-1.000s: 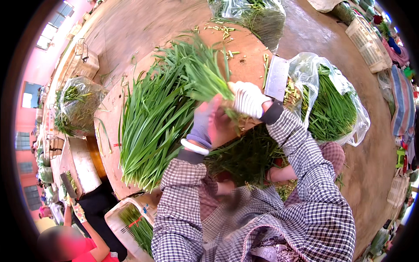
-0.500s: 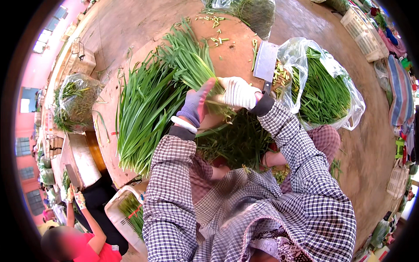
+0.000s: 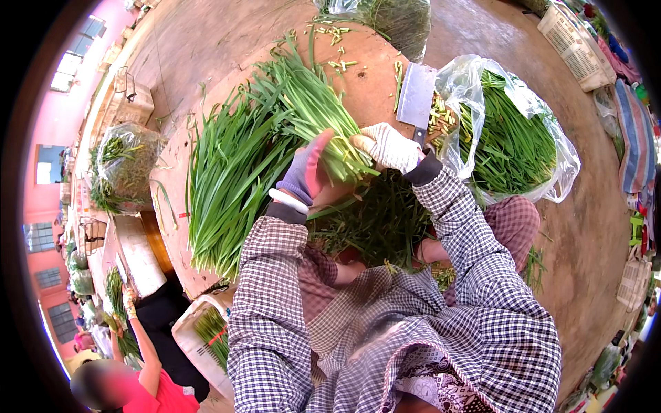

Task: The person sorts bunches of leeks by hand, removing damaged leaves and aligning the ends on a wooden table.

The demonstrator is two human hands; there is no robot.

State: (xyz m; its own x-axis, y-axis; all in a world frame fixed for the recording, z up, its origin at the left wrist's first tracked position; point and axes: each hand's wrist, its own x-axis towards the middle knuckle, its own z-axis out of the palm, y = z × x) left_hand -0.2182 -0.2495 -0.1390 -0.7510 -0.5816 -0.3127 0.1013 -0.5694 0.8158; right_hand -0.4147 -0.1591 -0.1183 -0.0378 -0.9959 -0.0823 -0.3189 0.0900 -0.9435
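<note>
My left hand, in a purple-and-pink glove, grips a bunch of long green leafy stalks from the lower left. My right hand, in a white striped glove, pinches the same bunch near its pale lower ends. A large pile of similar greens lies on the round board to the left. A cleaver lies right of the bunch, among short cut stem pieces. Beside it, a clear bag holds more greens. Dark loose greens lie below my hands, between my legs.
More bagged greens stand at the left and top. A white crate with greens sits lower left. A co-worker in pink holds greens there. A crate and a striped sack line the right.
My right hand shifted onto the lower ends of the bunch, whose pale ends now fan out above my left hand. The co-worker's hands now hold greens upright where a blade showed before.
</note>
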